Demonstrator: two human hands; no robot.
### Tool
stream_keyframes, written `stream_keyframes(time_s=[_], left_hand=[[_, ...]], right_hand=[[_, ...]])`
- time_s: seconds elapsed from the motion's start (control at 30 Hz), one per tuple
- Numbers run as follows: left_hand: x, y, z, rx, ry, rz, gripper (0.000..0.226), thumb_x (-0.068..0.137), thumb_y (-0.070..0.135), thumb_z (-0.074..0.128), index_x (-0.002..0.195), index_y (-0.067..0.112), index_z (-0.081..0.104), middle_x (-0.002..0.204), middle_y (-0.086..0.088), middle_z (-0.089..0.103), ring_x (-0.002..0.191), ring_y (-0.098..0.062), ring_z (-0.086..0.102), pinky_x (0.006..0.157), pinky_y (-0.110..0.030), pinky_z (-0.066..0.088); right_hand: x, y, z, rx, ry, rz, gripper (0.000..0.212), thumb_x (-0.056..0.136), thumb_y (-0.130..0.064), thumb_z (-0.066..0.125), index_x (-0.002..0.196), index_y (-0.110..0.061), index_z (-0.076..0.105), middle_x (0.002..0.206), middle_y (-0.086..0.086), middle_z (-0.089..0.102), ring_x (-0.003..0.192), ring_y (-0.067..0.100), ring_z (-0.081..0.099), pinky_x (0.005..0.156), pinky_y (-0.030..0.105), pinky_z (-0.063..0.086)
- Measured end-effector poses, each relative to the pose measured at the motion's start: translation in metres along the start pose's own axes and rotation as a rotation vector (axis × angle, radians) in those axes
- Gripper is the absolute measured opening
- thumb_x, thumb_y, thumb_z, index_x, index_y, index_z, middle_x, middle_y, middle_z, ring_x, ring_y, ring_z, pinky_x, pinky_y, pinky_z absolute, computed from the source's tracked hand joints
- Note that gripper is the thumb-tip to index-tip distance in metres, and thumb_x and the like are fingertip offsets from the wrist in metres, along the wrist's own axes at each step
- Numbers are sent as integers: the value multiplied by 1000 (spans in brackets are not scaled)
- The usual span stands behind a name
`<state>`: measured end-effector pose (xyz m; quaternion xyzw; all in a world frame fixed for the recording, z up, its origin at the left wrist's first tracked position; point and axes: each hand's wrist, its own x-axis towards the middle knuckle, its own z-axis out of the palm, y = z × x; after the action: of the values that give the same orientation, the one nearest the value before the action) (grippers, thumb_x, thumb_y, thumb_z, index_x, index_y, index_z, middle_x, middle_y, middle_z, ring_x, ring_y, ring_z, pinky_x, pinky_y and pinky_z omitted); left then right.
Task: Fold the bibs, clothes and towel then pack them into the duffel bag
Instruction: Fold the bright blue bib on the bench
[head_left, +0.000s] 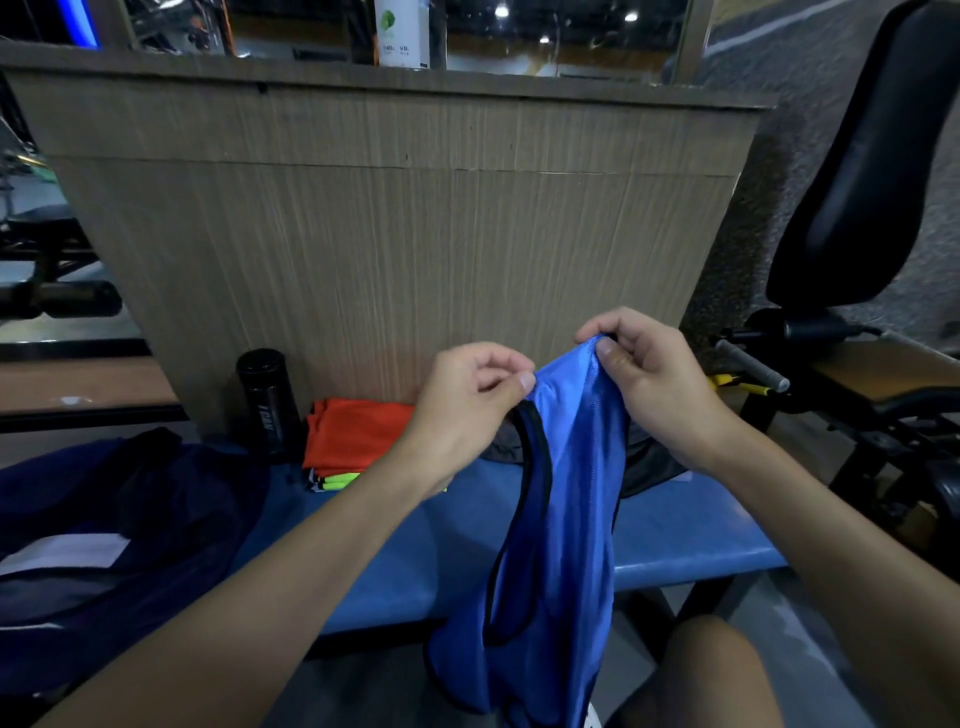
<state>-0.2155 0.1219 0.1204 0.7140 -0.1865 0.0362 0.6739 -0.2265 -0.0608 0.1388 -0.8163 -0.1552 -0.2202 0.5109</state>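
Observation:
A blue mesh bib (571, 499) with black trim hangs in the air over the blue bench (691, 530). My left hand (467, 400) pinches its top edge on the left. At the top right corner my right hand (644, 364) pinches the same bib. Its lower end drops below the bench's front edge. A folded orange bib (358, 431) lies on a stack with a neon yellow one (337, 480) at the back of the bench. The dark navy duffel bag (119, 525) lies open on the bench's left end.
A black bottle (267, 400) stands by the wooden panel (389, 234) behind the bench. Dark clothing (649, 462) lies behind the bib at the right. Gym equipment with a black padded seat (872, 171) stands at the right. My knee (711, 670) is below.

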Motion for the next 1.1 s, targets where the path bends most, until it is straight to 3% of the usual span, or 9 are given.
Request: stream_keyframes(time_s=[0.17, 0.27, 0.47, 0.6, 0.73, 0.83, 0.9, 0.97, 1.1], left_hand=[[1, -1, 3, -25, -9, -51, 27, 100, 1, 49, 88, 17, 67, 75, -3, 66, 74, -22, 54, 69, -36, 42], [-2, -1, 5, 6, -32, -49, 9, 95, 9, 62, 93, 15, 69, 83, -2, 68, 76, -13, 58, 72, -28, 48], [1, -4, -5, 155, -56, 27, 16, 85, 4, 75, 93, 14, 67, 80, 1, 74, 73, -6, 68, 76, -24, 55], [6, -3, -15, 304, -105, 61, 11, 95, 10, 63, 88, 15, 70, 83, -1, 77, 85, -24, 73, 84, -43, 54], [10, -2, -19, 412, -120, 133, 14, 99, 12, 57, 90, 12, 67, 86, -7, 75, 84, -23, 70, 83, -44, 54], [11, 0, -18, 400, -125, 164, 14, 99, 11, 56, 90, 10, 67, 84, -13, 72, 72, -16, 65, 70, -33, 50], [12, 4, -16, 378, -157, 163, 15, 99, 10, 57, 90, 10, 68, 79, -9, 71, 68, -7, 60, 66, -24, 46], [13, 8, -16, 366, -181, 171, 15, 99, 10, 57, 90, 12, 70, 78, -2, 71, 68, -3, 60, 65, -19, 44], [11, 3, -12, 266, -136, 170, 8, 94, 7, 63, 96, 9, 71, 87, -7, 76, 78, -16, 71, 73, -31, 55]], right_hand=[[1, 0, 3, 29, 13, 16, 32, 101, -3, 43, 91, -26, 63, 74, 14, 55, 65, 21, 42, 61, 34, 35], [1, -3, 6, 28, 15, 3, 32, 101, -3, 44, 91, -27, 63, 74, 26, 54, 64, 23, 40, 60, 36, 34], [-2, -1, 4, -2, 14, 8, 32, 101, -3, 44, 92, -25, 65, 72, 5, 58, 63, 14, 44, 60, 27, 38], [-2, -1, 1, -52, 14, 33, 31, 101, -4, 44, 93, -26, 65, 76, -10, 61, 66, 2, 49, 63, 16, 40], [-2, 0, 0, -160, 4, -2, 27, 100, -5, 45, 94, -23, 63, 84, 13, 66, 68, 19, 53, 64, 30, 45], [-1, -3, 1, -127, -27, -15, 18, 99, -11, 52, 93, -25, 62, 88, 17, 66, 70, 12, 54, 66, 25, 45], [-2, -6, 0, -130, -110, -28, 9, 93, -24, 64, 101, -28, 61, 94, -3, 67, 81, -4, 57, 77, 13, 45], [-2, -8, -1, -187, -178, -42, 18, 88, -29, 69, 104, -25, 64, 99, -14, 67, 92, -5, 61, 84, 11, 45], [-3, -13, 2, -356, -135, -112, 8, 95, -19, 62, 89, -15, 66, 77, 0, 66, 71, 10, 58, 65, 21, 44]])
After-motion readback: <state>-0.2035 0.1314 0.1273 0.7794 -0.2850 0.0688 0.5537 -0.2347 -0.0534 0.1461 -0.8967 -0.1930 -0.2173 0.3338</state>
